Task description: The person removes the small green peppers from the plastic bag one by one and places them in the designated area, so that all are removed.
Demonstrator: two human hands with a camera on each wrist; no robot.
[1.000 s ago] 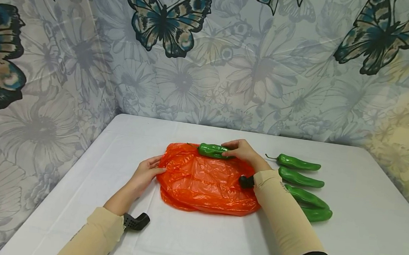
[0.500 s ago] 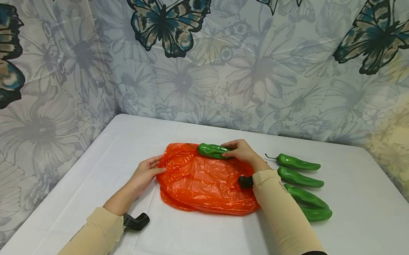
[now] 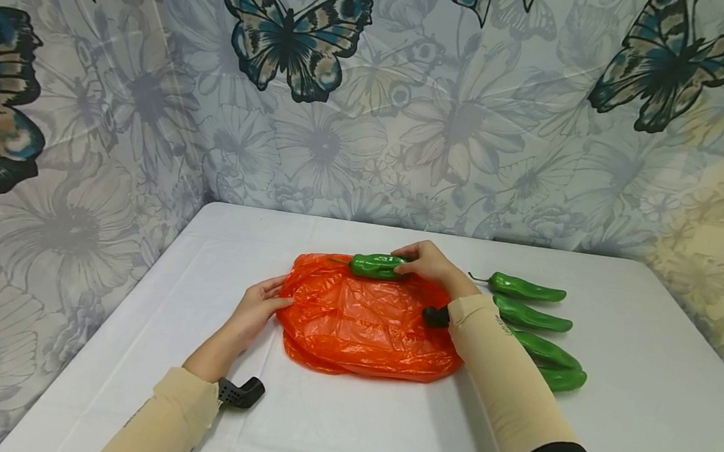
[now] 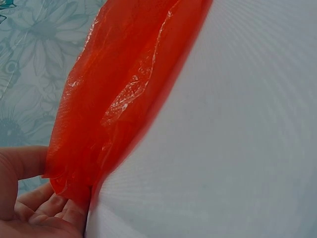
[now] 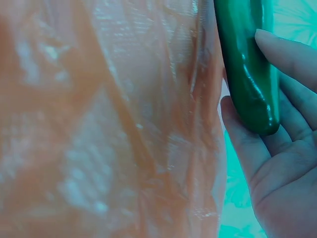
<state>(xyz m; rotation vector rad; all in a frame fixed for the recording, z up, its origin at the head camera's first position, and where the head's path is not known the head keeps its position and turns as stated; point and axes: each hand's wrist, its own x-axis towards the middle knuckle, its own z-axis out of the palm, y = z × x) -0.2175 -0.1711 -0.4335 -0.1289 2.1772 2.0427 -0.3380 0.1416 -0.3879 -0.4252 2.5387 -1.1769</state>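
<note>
An orange-red plastic bag (image 3: 367,326) lies on the white table, wrinkled and slightly puffed. My left hand (image 3: 256,308) pinches its left edge; in the left wrist view the thumb and fingers of that hand (image 4: 47,210) sit on either side of the thin plastic (image 4: 114,99). A long green pepper (image 3: 374,265) lies across the bag's far edge, stem pointing left. My right hand (image 3: 430,265) holds this pepper by its tip end. Seen from the right wrist, thumb and fingers (image 5: 292,109) grip the lower end of the pepper (image 5: 250,69), close beside the bag.
Several more green peppers, among them one at the back (image 3: 526,288) and one below it (image 3: 532,315), lie right of the bag, partly behind the right sleeve (image 3: 504,372). White cloth (image 3: 334,422) covers the table. Butterfly-patterned fabric (image 3: 406,151) hangs behind.
The right hand has risen very slightly, and the pepper's tip end with it. The left hand and the bag stay in place.
</note>
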